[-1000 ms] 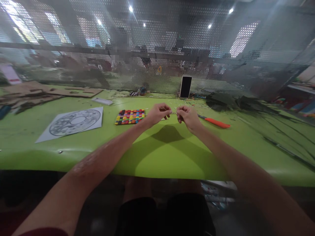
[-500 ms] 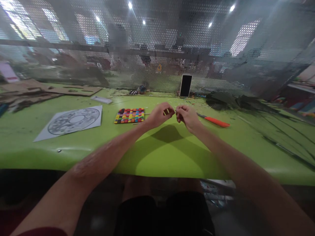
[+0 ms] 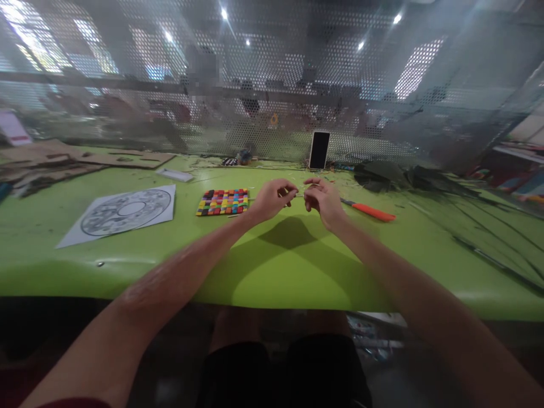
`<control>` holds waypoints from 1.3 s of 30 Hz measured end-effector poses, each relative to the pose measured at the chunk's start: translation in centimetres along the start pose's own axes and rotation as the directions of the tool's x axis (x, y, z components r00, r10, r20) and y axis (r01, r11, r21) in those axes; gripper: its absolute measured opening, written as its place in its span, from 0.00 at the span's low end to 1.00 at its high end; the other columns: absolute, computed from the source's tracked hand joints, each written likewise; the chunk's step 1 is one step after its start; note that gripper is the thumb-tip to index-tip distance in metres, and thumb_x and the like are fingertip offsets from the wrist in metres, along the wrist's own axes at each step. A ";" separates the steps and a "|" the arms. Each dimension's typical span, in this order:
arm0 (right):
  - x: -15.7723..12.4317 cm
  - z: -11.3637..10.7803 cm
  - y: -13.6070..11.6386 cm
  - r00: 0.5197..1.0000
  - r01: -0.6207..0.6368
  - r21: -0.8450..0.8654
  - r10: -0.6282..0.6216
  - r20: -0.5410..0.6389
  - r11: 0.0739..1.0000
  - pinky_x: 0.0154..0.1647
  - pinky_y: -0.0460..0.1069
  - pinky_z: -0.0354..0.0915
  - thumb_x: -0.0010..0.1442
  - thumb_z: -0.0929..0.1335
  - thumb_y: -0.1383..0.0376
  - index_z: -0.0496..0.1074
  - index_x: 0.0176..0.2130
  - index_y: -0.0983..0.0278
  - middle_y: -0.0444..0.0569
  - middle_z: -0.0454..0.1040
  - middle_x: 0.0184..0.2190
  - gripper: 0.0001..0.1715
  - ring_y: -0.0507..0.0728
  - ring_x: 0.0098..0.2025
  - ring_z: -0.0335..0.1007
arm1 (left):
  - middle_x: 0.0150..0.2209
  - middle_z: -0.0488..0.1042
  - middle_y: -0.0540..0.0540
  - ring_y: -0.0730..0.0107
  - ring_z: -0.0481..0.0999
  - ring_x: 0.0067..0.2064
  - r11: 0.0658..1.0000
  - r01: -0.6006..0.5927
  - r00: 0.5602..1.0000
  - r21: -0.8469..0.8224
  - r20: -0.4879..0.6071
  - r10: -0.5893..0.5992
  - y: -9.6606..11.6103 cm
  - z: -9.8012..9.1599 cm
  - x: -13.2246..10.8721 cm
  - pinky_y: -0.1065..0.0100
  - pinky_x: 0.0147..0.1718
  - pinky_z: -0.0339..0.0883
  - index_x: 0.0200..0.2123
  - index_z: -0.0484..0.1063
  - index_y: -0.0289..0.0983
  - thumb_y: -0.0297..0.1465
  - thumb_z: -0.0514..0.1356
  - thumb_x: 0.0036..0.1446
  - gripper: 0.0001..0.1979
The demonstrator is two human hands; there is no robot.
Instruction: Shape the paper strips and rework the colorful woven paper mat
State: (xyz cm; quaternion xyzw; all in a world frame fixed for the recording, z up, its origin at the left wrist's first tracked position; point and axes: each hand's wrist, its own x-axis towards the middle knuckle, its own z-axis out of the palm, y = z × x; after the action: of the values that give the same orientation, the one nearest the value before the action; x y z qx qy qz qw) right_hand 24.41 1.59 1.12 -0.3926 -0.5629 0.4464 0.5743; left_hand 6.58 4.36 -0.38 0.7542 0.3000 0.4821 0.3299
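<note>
A printed sheet (image 3: 123,212) lay at the left of the green table (image 3: 297,266); a multicoloured woven mat (image 3: 223,202) sat just left of the left hand (image 3: 272,199). Left hand and right hand (image 3: 323,199) were raised close together, fingertips pinching a thin pale strip (image 3: 300,195) between them. An orange-handled knife (image 3: 369,211) lay just beyond.

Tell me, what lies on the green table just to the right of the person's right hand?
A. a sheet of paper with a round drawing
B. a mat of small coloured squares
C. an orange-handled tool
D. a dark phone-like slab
C: the orange-handled tool lies on the green table just right of the right hand; the paper and coloured mat lie left of the hands.
</note>
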 end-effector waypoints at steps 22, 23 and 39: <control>-0.3 0.1 0.2 0.997 0.041 -0.101 -0.034 0.069 0.994 0.19 0.45 0.62 0.54 0.75 0.59 0.74 0.32 0.65 0.42 0.71 0.21 0.13 0.48 0.18 0.64 | 0.31 0.78 0.45 0.75 0.75 0.28 0.858 0.353 0.936 -0.374 0.150 -0.320 0.6 0.1 -0.2 0.69 0.31 0.69 0.34 0.77 0.32 0.32 0.66 0.59 0.08; -0.2 0.1 0.2 0.997 0.044 -0.108 -0.037 0.067 0.993 0.19 0.45 0.62 0.55 0.75 0.58 0.74 0.32 0.65 0.42 0.71 0.21 0.14 0.48 0.18 0.64 | 0.31 0.79 0.45 0.75 0.75 0.28 0.860 0.356 0.934 -0.365 0.146 -0.325 0.6 0.2 -0.2 0.69 0.31 0.69 0.34 0.77 0.31 0.31 0.66 0.59 0.07; 0.0 -0.2 0.2 0.997 0.071 -0.120 -0.072 -0.004 0.990 0.18 0.45 0.59 0.56 0.73 0.61 0.72 0.26 0.64 0.42 0.68 0.18 0.11 0.48 0.17 0.61 | 0.28 0.78 0.45 0.73 0.75 0.28 0.841 0.379 0.925 -0.385 0.164 -0.342 1.5 0.1 -0.3 0.67 0.31 0.69 0.32 0.78 0.32 0.37 0.71 0.49 0.13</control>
State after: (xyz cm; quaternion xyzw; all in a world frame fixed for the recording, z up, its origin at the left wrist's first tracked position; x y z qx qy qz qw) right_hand 24.58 1.64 0.96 -0.4076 -0.6000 0.3892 0.5678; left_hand 6.75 3.18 0.61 0.6189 0.3137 0.4292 0.5783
